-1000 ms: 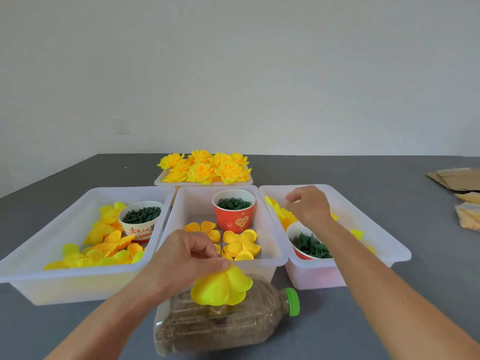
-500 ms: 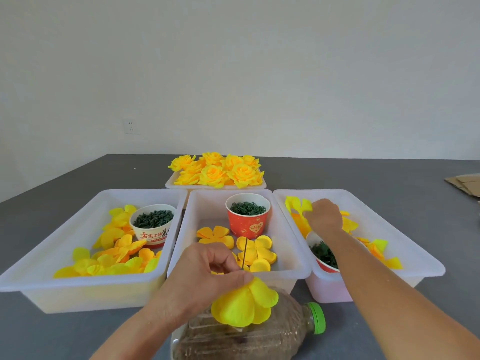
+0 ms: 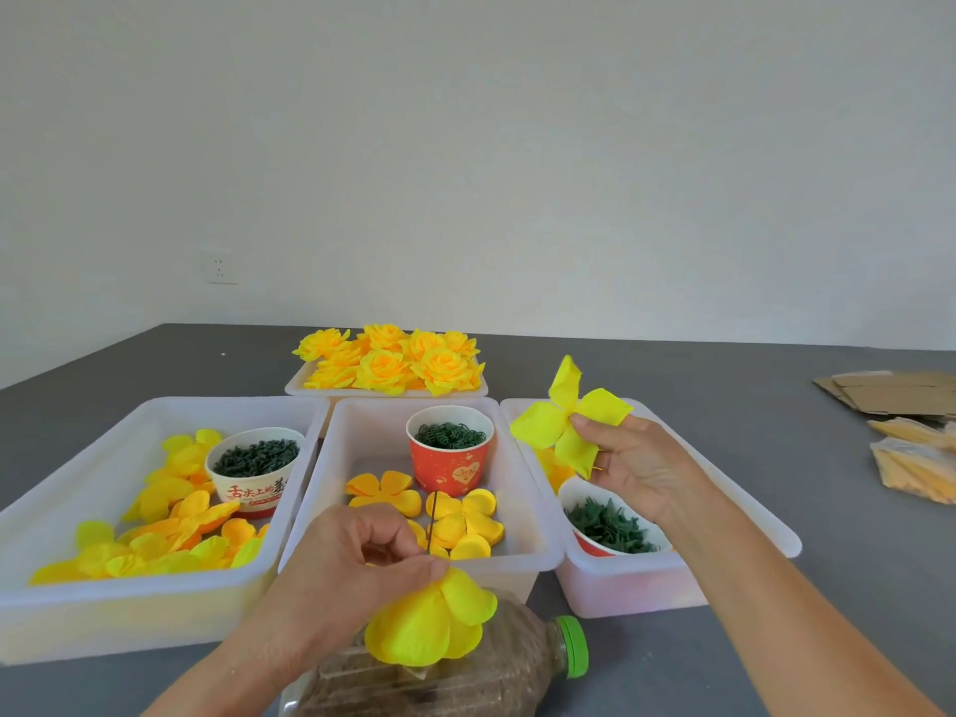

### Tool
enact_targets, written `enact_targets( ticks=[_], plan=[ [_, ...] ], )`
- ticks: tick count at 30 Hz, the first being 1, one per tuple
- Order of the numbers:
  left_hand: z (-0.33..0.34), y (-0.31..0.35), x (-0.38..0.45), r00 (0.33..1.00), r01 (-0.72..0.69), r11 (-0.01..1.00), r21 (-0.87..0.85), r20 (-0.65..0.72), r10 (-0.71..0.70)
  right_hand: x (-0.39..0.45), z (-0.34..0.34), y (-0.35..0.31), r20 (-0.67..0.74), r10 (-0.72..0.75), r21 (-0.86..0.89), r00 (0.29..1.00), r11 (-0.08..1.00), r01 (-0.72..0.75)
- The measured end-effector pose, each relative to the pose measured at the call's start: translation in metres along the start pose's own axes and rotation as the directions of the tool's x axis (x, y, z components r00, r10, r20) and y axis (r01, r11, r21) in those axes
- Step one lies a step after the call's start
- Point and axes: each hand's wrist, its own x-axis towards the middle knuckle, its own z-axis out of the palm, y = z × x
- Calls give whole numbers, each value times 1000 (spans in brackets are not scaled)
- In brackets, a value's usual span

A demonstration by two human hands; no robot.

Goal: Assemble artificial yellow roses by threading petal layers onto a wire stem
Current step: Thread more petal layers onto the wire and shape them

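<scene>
At the bottom centre, the left hand [image 3: 357, 556] pinches a thin dark wire stem [image 3: 432, 517], whose tip stands up above the fingers; its lower run is hidden behind the hand and the cupped petal layers [image 3: 432, 626] hanging below the pinch. Under these lies a plastic bottle [image 3: 496, 670] with a green cap, on its side and cut off by the lower edge of the frame. At centre right, the right hand [image 3: 633, 468] holds one loose four-lobed petal layer [image 3: 566, 419] by thumb and fingertips, raised over the right bin [image 3: 771, 530].

Three white bins sit side by side on the grey worktop [image 3: 827, 587]: the left bin [image 3: 67, 494], the middle bin [image 3: 522, 489] and the right one. Each holds one paper cup of small dark green parts, too small to make out, plus loose yellow petals; the right cup is partly hidden by the forearm. Behind them, a fourth tray [image 3: 300, 388] carries finished roses [image 3: 393, 362], too bunched to count. Cardboard and packets at the right edge are cut off.
</scene>
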Motion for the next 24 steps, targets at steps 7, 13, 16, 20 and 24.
enact_targets(
  ticks=[7,13,16,20,24],
  plan=[
    [1,3,-3,1000,7,999,-36,10,-7,-39,46,-2,119,-28,-172,993,984,48],
    [1,2,-5,1000,16,999,-29,12,-16,-49,64,-4,71,-138,-295,988,943,153],
    [1,3,-4,1000,26,999,-30,11,-25,-51,66,-6,85,-134,-284,987,947,153],
    [1,5,-5,1000,21,999,-36,3,-21,-52,72,-14,155,-30,-130,987,990,50],
    [2,6,-5,1000,26,999,-22,-9,-27,-50,81,-20,252,122,1,960,992,-127]
  ],
)
